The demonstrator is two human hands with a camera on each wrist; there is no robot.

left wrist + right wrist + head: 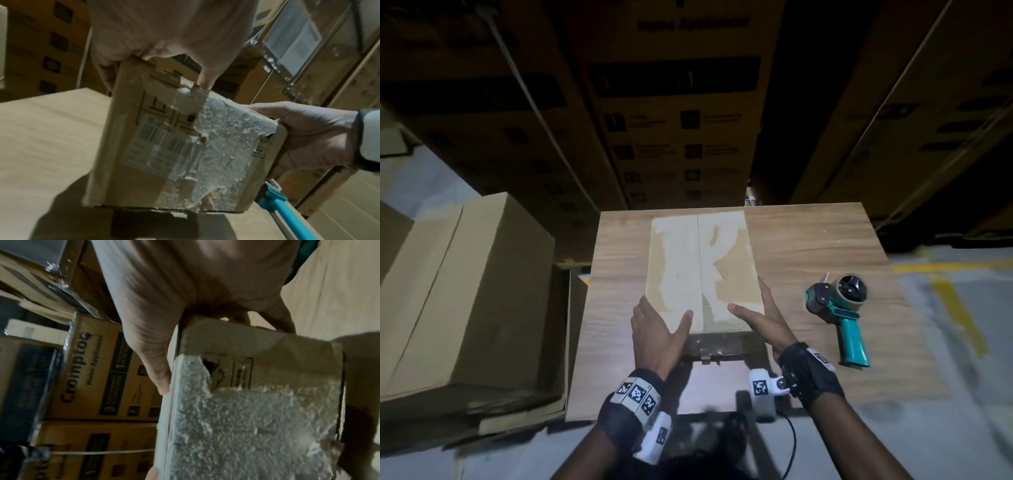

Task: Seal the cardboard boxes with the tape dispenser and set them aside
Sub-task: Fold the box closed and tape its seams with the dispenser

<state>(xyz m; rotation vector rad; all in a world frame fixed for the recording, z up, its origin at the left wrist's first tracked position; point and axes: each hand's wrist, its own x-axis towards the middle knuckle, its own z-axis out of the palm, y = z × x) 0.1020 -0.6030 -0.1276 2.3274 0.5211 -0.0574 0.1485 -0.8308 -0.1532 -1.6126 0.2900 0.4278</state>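
A small cardboard box (698, 267) is over the middle of the wooden table (825, 240); its top is torn pale and has a centre seam. My left hand (654, 329) grips its near left corner and my right hand (763, 318) its near right corner, each with the thumb on top and fingers down the side. The left wrist view shows the box's (185, 146) near face with a barcode label, old torn tape and a shadow under it. The right hand (185, 288) clasps the box edge (257, 418). A teal tape dispenser (839, 305) lies on the table to the right, untouched.
A large plain carton (465, 291) stands left of the table, with flattened cardboard below it. Tall stacks of printed cartons (678, 102) rise behind the table. Yellow lines (955, 308) mark the grey floor on the right.
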